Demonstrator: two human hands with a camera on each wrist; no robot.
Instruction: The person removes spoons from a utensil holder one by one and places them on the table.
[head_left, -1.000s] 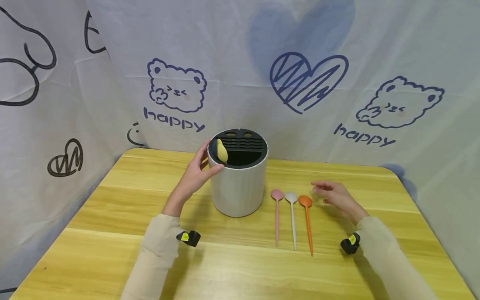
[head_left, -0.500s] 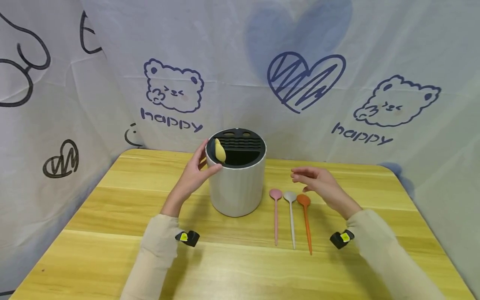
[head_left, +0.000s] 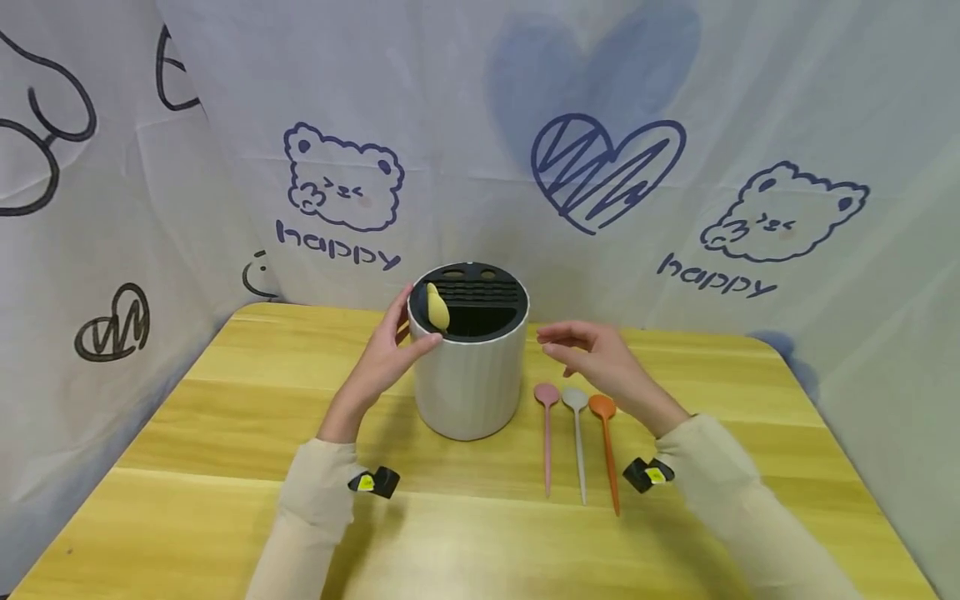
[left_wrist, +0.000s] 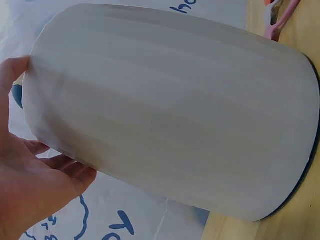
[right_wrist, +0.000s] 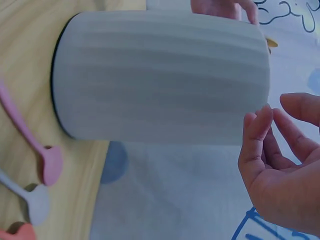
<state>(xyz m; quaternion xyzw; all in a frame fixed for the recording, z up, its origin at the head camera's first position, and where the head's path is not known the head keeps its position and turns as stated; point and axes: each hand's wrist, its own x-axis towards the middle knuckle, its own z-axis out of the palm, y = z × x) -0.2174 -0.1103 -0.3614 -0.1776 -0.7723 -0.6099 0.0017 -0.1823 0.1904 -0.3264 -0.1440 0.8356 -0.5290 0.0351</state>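
Note:
A white ribbed utensil holder (head_left: pixel 468 387) with a black slotted top (head_left: pixel 483 321) stands upright at the table's middle. My left hand (head_left: pixel 386 354) holds its upper left side, thumb at the front rim and fingers round the far side. A yellow pear-shaped piece (head_left: pixel 437 308) sticks up at the left of the top. My right hand (head_left: pixel 600 358) hovers right of the holder, fingers loosely bent and nothing in them. Below it lie a pink spoon (head_left: pixel 547 393), a white spoon (head_left: pixel 576 400) and an orange spoon (head_left: pixel 602 407), side by side, handles toward me.
The wooden table (head_left: pixel 225 417) extends to both sides of the holder. A white cloth (head_left: pixel 465 125) printed with bears and hearts hangs right behind the table's back edge.
My right hand has moved left from beyond the orange spoon, over the spoons, to close beside the holder. The left hand keeps its place on the holder.

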